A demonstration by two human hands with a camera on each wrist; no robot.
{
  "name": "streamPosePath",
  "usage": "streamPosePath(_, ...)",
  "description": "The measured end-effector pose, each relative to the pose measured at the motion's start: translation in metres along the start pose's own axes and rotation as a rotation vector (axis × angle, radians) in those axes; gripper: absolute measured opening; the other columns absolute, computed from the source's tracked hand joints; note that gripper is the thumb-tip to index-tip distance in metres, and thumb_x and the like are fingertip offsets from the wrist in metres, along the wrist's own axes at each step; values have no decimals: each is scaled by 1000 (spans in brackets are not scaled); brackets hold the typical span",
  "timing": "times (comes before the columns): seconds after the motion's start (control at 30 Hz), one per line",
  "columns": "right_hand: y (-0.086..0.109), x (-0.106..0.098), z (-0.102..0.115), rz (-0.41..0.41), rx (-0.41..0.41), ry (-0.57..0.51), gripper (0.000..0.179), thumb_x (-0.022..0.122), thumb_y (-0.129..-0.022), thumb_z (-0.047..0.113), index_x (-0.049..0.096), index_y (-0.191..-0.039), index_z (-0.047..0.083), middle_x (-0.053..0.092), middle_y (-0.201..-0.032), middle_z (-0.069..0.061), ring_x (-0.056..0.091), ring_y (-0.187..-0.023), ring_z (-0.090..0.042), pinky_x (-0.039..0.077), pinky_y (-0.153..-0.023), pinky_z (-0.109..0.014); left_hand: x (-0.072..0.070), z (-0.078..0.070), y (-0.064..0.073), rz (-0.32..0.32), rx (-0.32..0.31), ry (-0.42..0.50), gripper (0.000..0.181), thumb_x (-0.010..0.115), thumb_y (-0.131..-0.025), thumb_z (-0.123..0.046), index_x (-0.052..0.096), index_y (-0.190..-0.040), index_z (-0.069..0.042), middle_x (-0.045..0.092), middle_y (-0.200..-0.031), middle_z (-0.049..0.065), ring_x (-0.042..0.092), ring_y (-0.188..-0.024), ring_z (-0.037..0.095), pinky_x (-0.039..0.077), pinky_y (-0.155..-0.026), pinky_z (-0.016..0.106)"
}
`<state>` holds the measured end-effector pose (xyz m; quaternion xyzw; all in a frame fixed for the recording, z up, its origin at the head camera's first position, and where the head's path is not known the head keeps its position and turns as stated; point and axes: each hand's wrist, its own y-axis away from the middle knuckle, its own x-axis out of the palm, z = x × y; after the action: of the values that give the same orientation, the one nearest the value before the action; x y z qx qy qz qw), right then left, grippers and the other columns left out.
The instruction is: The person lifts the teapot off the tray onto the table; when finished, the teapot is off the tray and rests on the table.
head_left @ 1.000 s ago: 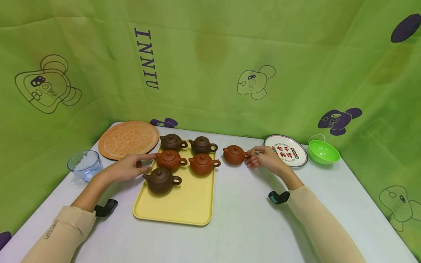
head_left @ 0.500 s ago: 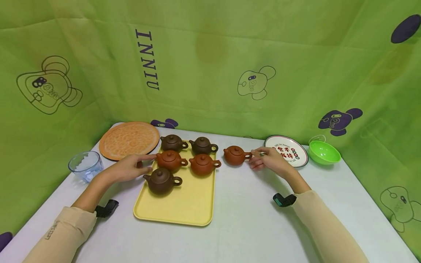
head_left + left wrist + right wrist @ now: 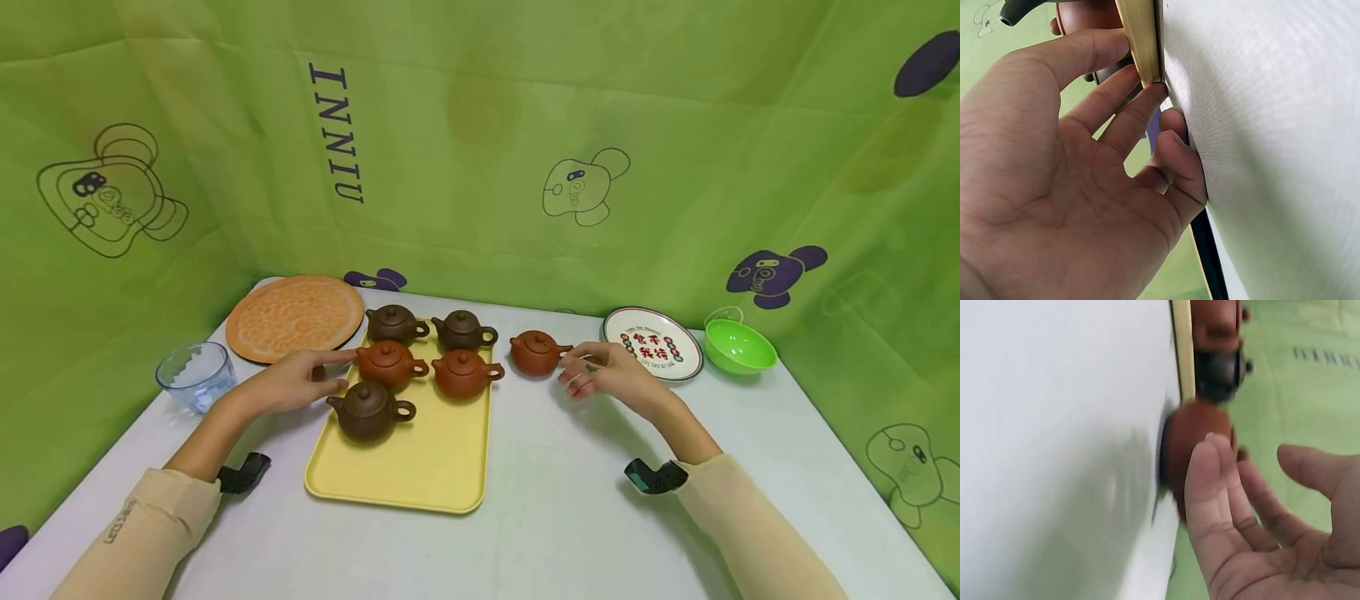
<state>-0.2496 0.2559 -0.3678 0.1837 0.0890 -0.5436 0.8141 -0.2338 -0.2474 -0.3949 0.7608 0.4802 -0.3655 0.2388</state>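
Observation:
In the head view, my left hand [image 3: 288, 383] is at the left edge of the yellow tray [image 3: 405, 475]. The left wrist view shows its thumb and nearest fingertips against the tray's side [image 3: 1140, 37], all on that one side. Several dark brown and reddish clay teapots stand on the tray, among them a dark one [image 3: 365, 414] nearest me. To the tray's right, another reddish teapot [image 3: 534, 356] sits upright on the white table. My right hand [image 3: 611, 375] is beside its handle, fingers loosely spread; whether they touch it cannot be told.
A round orange mat [image 3: 294, 317] and a clear blue glass bowl [image 3: 197, 379] are at the left. On the right lie a white plate with red lettering [image 3: 651, 343] and a green bowl [image 3: 738, 346]. Green cloth [image 3: 465, 167] walls the table in.
My right fingers have come off the teapot's handle and loosened, and that wrist has shifted right and toward me. The left hand and the teapots look unmoved.

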Motion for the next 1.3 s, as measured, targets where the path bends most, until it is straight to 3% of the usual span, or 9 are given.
streamPosePath(0.1, 3, 17, 9, 83, -31, -1, 36, 67, -102, 8, 60, -130, -12, 71, -117, -34, 74, -87, -23, 64, -86, -42, -1, -1, 0, 2, -6, -5, 58, 69, -101, -21, 54, -155, -7, 56, -79, 2, 48, -70, 12, 40, -60, 27)
streamPosePath(0.23, 4, 42, 20, 192, -86, 4, 33, 66, -97, -4, 61, -129, -13, 70, -113, -37, 74, -83, -24, 64, -80, -39, -1, -1, 0, 3, -5, -6, 58, 69, -101, -21, 54, -155, -7, 55, -77, 1, 48, -70, 12, 41, -60, 27)
streamPosePath(0.47, 3, 89, 34, 324, -186, 86, 29, 64, -106, 16, 67, -122, -8, 75, -107, -31, 76, -80, -27, 64, -75, -40, 0, 1, -1, 1, 3, 1, 58, 69, -101, -21, 54, -155, -7, 53, -75, 0, 47, -69, 11, 40, -60, 26)
streamPosePath(0.6, -2, 112, 36, 378, -209, 91, 27, 64, -107, 18, 69, -120, -5, 76, -106, -26, 76, -79, -23, 63, -73, -37, 0, 1, -2, 4, -3, 0, 58, 69, -101, -21, 54, -155, -7, 56, -76, 1, 49, -70, 11, 41, -61, 26)
streamPosePath(0.83, -12, 139, 42, 416, -218, 88, 29, 63, -108, 25, 71, -120, 0, 79, -109, -18, 77, -82, -19, 62, -73, -32, -1, -2, -1, -4, -1, -2, 57, 69, -101, -22, 55, -155, -8, 59, -79, 1, 49, -70, 11, 41, -61, 26)
streamPosePath(1.07, -19, 159, 48, 446, -208, 9, 32, 61, -109, 25, 68, -126, -1, 77, -109, -22, 78, -83, -22, 64, -74, -37, 0, 1, -1, 0, 5, 3, 58, 70, -100, -20, 55, -155, -7, 62, -81, 2, 50, -69, 10, 42, -60, 26)
streamPosePath(1.3, -24, 172, 46, 448, -199, -13, 31, 61, -109, 24, 68, -123, -3, 78, -108, -22, 77, -82, -20, 65, -75, -37, 1, 4, -2, -2, -1, -3, 57, 69, -101, -19, 55, -155, -7, 69, -92, 4, 50, -70, 12, 42, -61, 27)
